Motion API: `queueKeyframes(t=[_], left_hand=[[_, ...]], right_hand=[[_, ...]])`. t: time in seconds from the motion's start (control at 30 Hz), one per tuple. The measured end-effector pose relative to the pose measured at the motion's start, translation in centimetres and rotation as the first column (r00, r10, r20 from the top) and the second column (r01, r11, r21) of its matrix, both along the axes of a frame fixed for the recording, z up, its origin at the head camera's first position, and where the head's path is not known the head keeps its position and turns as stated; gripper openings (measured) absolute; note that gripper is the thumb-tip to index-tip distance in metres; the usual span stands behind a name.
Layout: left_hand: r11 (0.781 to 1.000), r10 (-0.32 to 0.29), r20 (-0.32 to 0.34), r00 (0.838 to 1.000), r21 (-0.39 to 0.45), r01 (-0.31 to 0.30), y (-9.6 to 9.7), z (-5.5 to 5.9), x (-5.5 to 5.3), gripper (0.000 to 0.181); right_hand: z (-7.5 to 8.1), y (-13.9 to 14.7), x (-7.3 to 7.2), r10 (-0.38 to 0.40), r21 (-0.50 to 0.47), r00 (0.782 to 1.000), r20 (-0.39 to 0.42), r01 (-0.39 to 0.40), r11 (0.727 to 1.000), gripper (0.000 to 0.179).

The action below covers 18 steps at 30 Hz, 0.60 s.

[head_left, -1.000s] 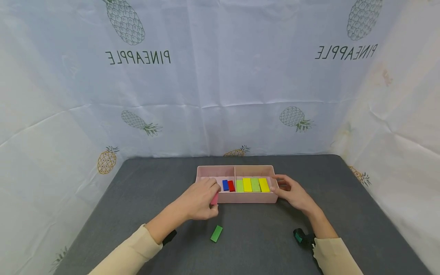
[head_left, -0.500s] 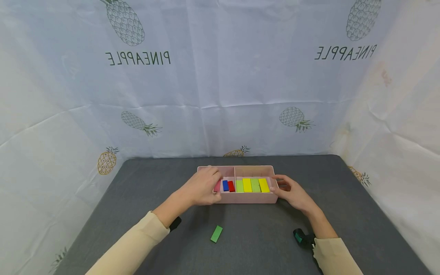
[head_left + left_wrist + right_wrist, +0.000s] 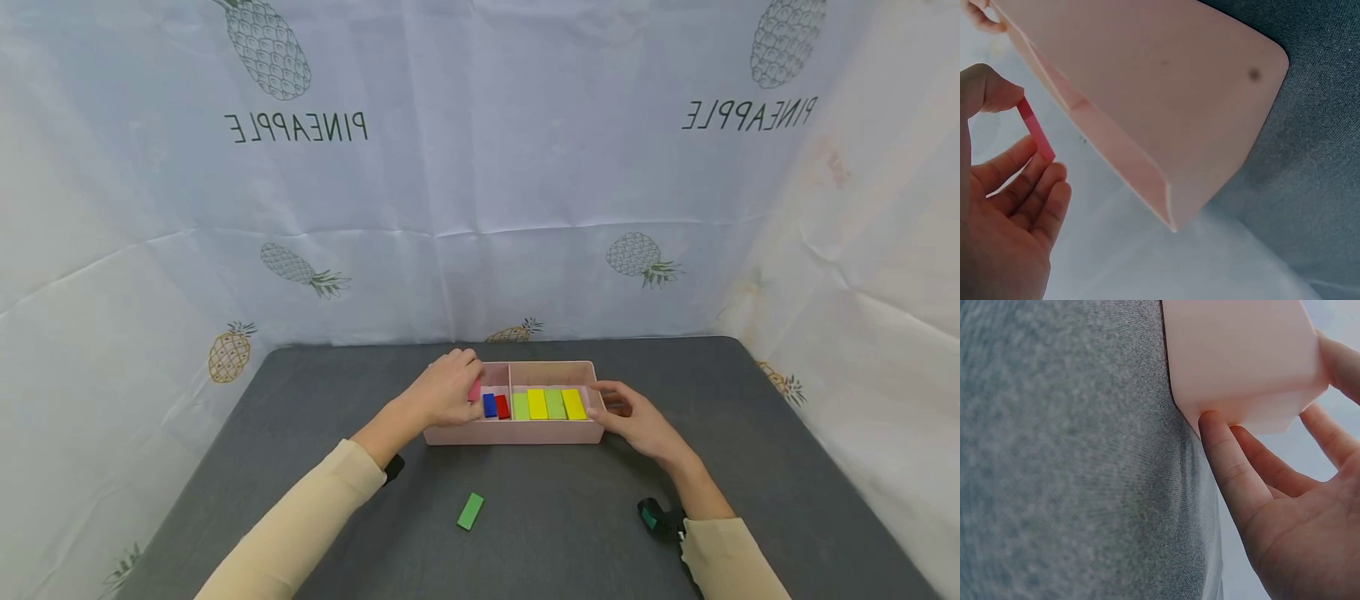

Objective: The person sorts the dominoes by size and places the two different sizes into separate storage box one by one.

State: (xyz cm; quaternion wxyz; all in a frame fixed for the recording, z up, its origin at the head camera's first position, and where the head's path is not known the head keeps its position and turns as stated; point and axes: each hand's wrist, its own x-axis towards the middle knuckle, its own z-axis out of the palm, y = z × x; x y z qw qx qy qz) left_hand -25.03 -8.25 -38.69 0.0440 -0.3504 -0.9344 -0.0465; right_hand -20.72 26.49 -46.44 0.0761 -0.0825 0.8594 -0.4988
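A pale pink two-compartment box point(image 3: 517, 432) stands on the dark table. Over its left compartment my left hand point(image 3: 441, 392) pinches a pinkish-red block point(image 3: 1036, 131) between thumb and fingertips, above the rim in the left wrist view. To the right of the held block, a blue block point(image 3: 490, 406) and a red block point(image 3: 502, 407) lie side by side in that compartment. Light green and yellow blocks point(image 3: 537, 404) form a row in the right compartment. My right hand point(image 3: 633, 421) holds the box's right end, thumb near the front corner and fingers against the end wall.
A green block point(image 3: 470, 512) lies on the table point(image 3: 570, 517) in front of the box. White pineapple-print cloth point(image 3: 480, 167) hangs behind the table and along both sides.
My left hand has carried the pinkish-red block from in front of the box to over its left compartment, then slightly up and farther back. The right hand keeps its place at the box's end.
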Motion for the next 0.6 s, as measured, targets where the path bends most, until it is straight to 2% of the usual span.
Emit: queueKeyframes(t=[0.27,0.4,0.6], left_hand=[[0.998,0.056,0.107,0.993,-0.010,-0.055,0.0,-1.4,-1.4,0.044],[0.998,0.059,0.146,0.987,-0.023,-0.056,0.0,-2.1,-2.0,0.043],[0.995,0.063,0.195,0.979,-0.090,-0.046,0.4,-2.8,-2.5,0.041]], right_hand=[[-0.1,0.1,0.0,0.009,-0.013,1.000,-0.012,-0.009,1.000,0.063],[-0.1,0.1,0.0,0.009,-0.014,1.000,-0.015,-0.009,1.000,0.061],[0.0,0.0,0.1,0.004,-0.020,1.000,-0.009,-0.005,1.000,0.061]])
